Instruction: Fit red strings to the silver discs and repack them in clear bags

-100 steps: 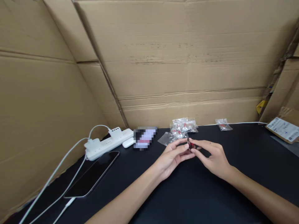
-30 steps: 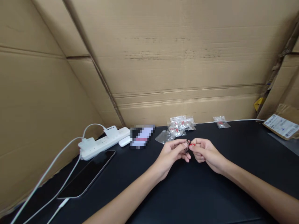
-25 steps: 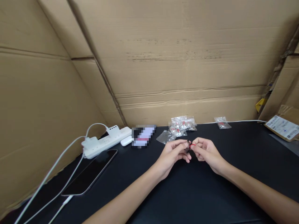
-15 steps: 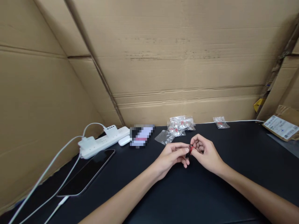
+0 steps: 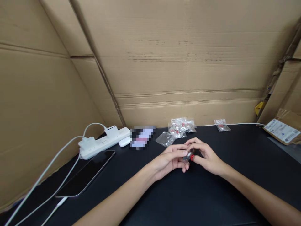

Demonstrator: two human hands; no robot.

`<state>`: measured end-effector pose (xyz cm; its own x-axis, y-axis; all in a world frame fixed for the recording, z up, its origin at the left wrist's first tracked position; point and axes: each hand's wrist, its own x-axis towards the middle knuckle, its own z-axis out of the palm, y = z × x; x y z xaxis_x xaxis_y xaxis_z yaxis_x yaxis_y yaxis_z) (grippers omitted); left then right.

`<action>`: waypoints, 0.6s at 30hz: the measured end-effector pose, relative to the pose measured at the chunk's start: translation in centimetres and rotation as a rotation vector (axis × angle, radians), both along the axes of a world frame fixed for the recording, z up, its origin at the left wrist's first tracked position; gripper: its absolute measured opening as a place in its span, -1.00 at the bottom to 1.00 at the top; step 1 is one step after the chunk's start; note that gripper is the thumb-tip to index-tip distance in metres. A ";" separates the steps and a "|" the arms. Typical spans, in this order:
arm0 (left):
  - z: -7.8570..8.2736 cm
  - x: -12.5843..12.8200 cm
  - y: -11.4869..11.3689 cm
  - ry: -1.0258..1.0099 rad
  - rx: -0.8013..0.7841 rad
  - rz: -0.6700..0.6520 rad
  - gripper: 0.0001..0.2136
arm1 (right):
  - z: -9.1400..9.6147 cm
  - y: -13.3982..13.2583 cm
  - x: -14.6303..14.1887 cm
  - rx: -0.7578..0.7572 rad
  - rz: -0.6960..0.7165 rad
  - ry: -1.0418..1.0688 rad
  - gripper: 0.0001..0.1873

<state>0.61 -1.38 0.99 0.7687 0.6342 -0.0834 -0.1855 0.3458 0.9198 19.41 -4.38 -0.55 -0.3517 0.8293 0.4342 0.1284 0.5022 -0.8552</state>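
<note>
My left hand (image 5: 171, 158) grips a small round, dark and see-through piece (image 5: 187, 156) between thumb and fingers. My right hand (image 5: 205, 157) is closed at its right side, its thumb against a small red part (image 5: 192, 157) at the edge of the round piece. The right fingers curve over the top, close to the left fingertips. Whether the red part is joined to the round piece, I cannot tell. Beyond the hands lies a pile of clear plastic bags (image 5: 181, 127) with round pieces and red marks in them. A flat clear bag (image 5: 165, 138) lies at the pile's left.
At left are a white power strip (image 5: 103, 144) with plugs and cables, a tablet (image 5: 87, 174), a white case (image 5: 125, 142) and a blurred-out item (image 5: 142, 137). Another small bag (image 5: 222, 125) lies at the back, a labelled parcel (image 5: 282, 130) at far right. Cardboard walls (image 5: 188, 69) enclose the table.
The round piece has turned so more of its face shows. My right fingers have moved from a pinch at its right side to reaching over its top; the red part sits slightly lower.
</note>
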 end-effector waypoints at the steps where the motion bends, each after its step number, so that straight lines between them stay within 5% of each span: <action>1: 0.0 0.0 0.0 0.004 -0.001 0.007 -0.67 | -0.1 0.1 0.0 -0.007 -0.010 0.013 -0.84; 6: 0.1 -0.2 0.2 0.025 0.007 0.019 -0.74 | -0.7 0.7 0.1 -0.051 -0.046 0.067 -0.95; 12: 0.4 -0.2 0.2 0.007 0.008 0.069 -0.76 | -0.5 0.7 -0.1 -0.205 -0.079 0.248 -0.83; 18: 0.4 -0.2 0.0 0.025 -0.077 0.004 -0.69 | 0.0 0.0 -0.2 -0.413 0.111 0.321 -0.73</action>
<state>0.42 -1.37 1.40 0.7633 0.6280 -0.1513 -0.1642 0.4152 0.8948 19.19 -4.34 -0.56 -0.3500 0.9193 0.1797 -0.2073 0.1111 -0.9719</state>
